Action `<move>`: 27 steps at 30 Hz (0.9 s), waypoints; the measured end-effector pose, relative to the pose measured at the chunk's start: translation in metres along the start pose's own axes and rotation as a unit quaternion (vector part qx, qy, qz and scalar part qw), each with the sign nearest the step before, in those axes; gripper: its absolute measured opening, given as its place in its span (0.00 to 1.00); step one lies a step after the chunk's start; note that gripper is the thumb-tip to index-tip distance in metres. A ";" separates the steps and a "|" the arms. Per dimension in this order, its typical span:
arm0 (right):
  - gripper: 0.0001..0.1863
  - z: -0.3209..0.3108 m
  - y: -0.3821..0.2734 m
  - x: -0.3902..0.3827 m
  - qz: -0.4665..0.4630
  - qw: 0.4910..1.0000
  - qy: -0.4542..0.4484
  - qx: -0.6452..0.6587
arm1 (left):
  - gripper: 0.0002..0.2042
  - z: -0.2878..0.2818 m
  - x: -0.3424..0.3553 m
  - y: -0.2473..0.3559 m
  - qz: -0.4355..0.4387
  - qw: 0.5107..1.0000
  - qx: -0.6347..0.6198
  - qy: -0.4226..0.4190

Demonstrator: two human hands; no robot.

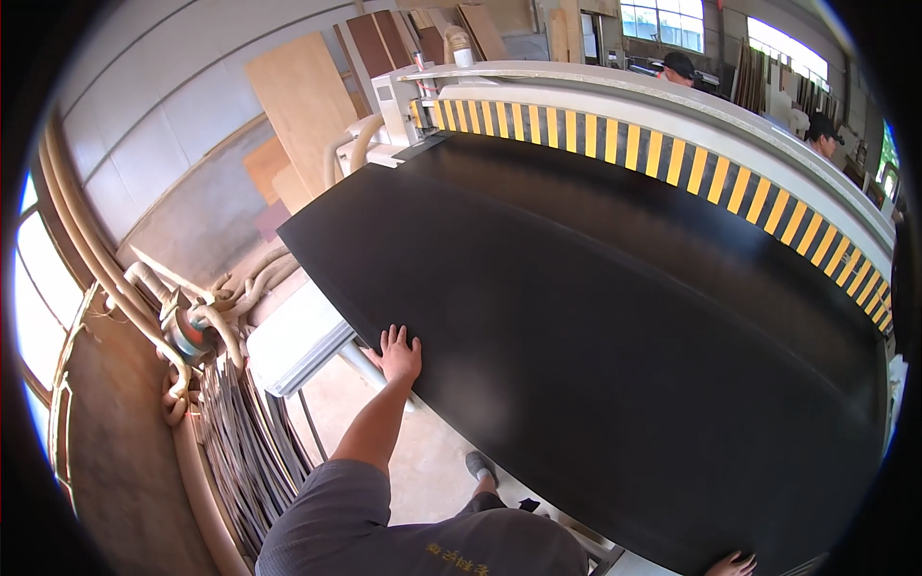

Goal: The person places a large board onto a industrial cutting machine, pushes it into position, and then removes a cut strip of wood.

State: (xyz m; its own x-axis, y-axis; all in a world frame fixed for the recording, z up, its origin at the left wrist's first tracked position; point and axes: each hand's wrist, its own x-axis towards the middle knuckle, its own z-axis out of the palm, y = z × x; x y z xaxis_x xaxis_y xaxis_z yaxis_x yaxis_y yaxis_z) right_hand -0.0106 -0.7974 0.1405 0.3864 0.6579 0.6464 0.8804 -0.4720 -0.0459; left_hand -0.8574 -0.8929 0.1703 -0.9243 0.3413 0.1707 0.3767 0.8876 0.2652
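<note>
A large black board (pixel 595 336) lies flat across a machine table, reaching from its near edge up to a guard with yellow and black stripes (pixel 663 154). My left hand (pixel 397 353) rests flat on the board's near left edge, fingers spread. My right hand (pixel 732 564) shows only partly at the lower rim, fingers on the board's near right corner.
Two people in dark caps (pixel 677 65) stand behind the machine at the far right. Plywood sheets (pixel 307 106) lean on the left wall. Hoses (pixel 182 326) and a bundle of thin strips (pixel 250 451) lie on the floor at the left, beside a white bracket (pixel 298 341).
</note>
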 end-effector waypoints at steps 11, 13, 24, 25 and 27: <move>0.27 -0.009 0.000 0.003 -0.049 0.997 0.042 -0.046 | 0.28 -0.007 0.001 0.002 0.006 1.000 -0.015 0.007; 0.27 -0.007 0.006 0.011 -0.043 0.997 0.035 -0.053 | 0.27 -0.016 -0.003 0.006 0.001 1.000 -0.016 0.008; 0.32 -0.018 0.011 0.033 0.046 0.993 -0.098 -0.046 | 0.26 -0.030 0.009 0.013 0.004 1.000 -0.012 0.021; 0.32 -0.015 0.013 0.032 0.047 0.993 -0.098 -0.047 | 0.26 -0.028 0.009 0.013 0.004 1.000 -0.012 0.019; 0.32 -0.008 0.018 0.030 0.053 0.993 -0.090 -0.048 | 0.26 -0.025 0.008 0.013 0.005 1.000 -0.012 0.015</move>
State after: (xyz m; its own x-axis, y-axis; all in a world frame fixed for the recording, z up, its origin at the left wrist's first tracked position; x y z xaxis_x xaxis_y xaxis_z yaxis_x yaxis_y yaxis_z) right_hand 0.0148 -0.7909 0.1646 0.5267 0.6910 0.4952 0.8050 -0.5925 -0.0294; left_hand -0.8581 -0.8860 0.1985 -0.9181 0.3410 0.2019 0.3882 0.8762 0.2855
